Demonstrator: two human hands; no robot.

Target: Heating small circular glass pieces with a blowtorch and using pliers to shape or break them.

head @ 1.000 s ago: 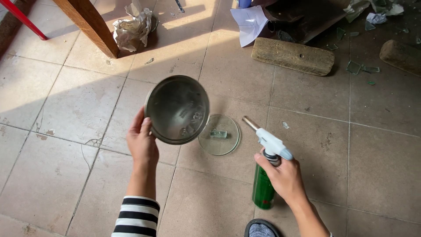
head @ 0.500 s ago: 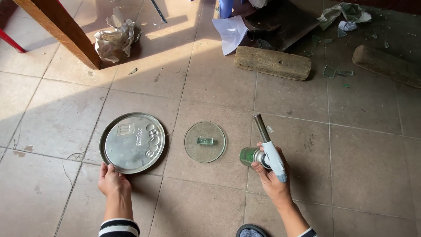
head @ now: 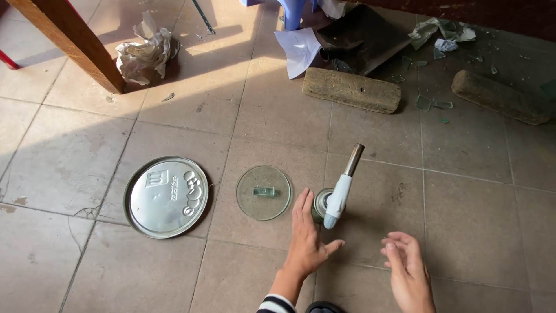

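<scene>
You had one torch (head: pixel 339 194) standing on the tiled floor (head: pixel 475 203), its green can under a white head. Your left hand (head: pixel 307 240) lay flat beside it, fingers spread, holding nothing. Your right hand (head: pixel 408 269) hovered nearby, loosely spread and empty. Left of the torch lay one glass disc (head: pixel 263 192), then one metal lid (head: pixel 166 197). Two blocks (head: pixel 351 90) lay farther off, near one crumpled paper (head: pixel 145 52).

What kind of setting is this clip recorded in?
Probably an informal home or backyard work area, on a tiled floor. Signs: broken glass shards and crumpled paper lie about, with a gas torch, round glass disc and metal lid set on the floor.
</scene>
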